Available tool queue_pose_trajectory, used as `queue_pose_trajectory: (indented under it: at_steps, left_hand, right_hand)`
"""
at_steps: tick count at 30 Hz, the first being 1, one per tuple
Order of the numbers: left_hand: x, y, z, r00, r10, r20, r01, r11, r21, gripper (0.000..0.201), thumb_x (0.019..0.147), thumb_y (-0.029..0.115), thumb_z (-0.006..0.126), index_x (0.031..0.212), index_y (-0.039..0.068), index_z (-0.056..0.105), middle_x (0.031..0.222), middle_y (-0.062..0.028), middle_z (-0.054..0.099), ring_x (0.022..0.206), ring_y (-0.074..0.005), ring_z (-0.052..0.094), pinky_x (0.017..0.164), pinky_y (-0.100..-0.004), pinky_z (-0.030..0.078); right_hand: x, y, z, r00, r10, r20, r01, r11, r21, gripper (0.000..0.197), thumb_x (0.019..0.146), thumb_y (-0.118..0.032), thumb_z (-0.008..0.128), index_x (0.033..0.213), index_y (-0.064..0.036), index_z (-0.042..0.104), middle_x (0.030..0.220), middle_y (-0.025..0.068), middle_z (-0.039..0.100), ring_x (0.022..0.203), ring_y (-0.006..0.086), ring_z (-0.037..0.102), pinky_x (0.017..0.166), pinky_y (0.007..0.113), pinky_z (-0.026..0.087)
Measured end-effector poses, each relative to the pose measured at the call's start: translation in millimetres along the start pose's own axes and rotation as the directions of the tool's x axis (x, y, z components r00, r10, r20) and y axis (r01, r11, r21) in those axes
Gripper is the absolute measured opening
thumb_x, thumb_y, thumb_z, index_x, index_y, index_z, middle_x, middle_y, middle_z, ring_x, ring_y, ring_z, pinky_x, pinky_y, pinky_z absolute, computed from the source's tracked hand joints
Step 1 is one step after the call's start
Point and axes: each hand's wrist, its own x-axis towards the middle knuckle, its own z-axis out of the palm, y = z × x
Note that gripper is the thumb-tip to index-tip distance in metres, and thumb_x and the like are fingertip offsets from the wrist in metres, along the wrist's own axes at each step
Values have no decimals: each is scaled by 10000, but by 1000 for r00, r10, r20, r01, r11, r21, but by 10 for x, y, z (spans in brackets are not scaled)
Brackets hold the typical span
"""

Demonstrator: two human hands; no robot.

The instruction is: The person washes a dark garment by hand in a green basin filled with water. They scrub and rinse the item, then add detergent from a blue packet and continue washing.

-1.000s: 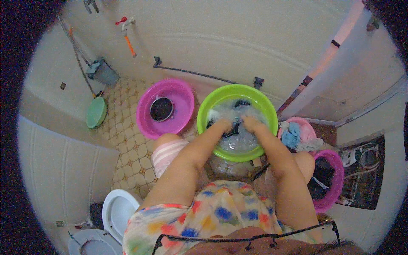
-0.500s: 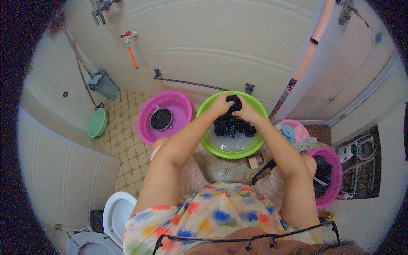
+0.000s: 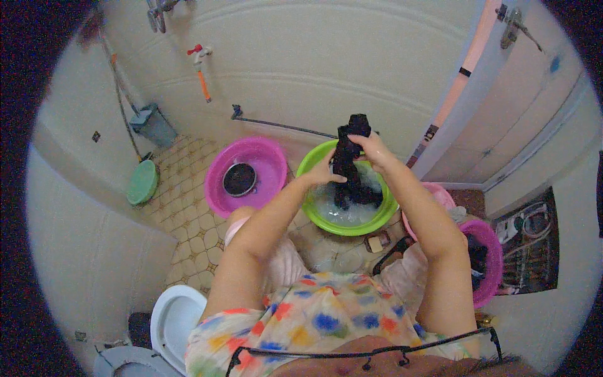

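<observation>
A wet black garment hangs in a bunched length over the lime-green basin, its lower part lying in cloudy, sudsy water. My right hand is closed round the upper part, where a wad of the cloth sticks up above the fingers. Lower down, my left hand grips the same garment from the left side, thumb toward me. Its other fingers are partly hidden behind the cloth. What kind of garment it is cannot be made out.
Left of the green basin stands a pink basin holding a round dark pan-like thing. A soap dish lies in front. To the right are a pink tub and a magenta basin with dark cloth. A red-handled tap is on the wall.
The black garment has been lifted and stretched upward out of the basin. My right hand has risen to its upper part, while my left hand has shifted lower along it.
</observation>
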Motion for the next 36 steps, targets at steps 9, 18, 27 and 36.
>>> queue_pose_trajectory:
  at_steps: [9,18,27,36]
  left_hand:
    - [-92,341,211,925,-323,198,378,809,-450,661,627,157,759,1199,52,446,1108,-71,540,1020,-220,496,914,-342,365]
    - [48,197,119,873,-467,-141,393,844,-364,402,738,145,540,1118,22,501,985,-98,584,892,-224,554,795,-350,436]
    - [158,642,-334,909,-400,-114,161,591,-791,344,710,44,519,1053,54,483,893,-76,559,761,-200,563,669,-327,491]
    - [97,1001,-306,951,-290,-106,83,571,-817,332,729,42,531,1057,65,483,889,-73,565,803,-194,567,717,-321,483]
  right_hand:
    - [84,-1010,76,988,-128,85,79,900,429,243,841,-222,540,992,-33,566,912,98,624,799,214,617,665,403,527]
    - [73,-1453,-450,954,-243,-176,300,752,588,243,848,-211,527,1009,-29,535,971,117,593,904,265,568,789,469,459]
    - [13,67,-736,970,215,-113,-211,976,43,344,752,-125,638,1072,-73,524,986,49,577,882,205,557,689,395,499]
    - [-285,899,-500,891,426,154,-404,902,-153,441,761,-77,581,1177,-118,440,1078,24,497,989,161,498,830,378,444]
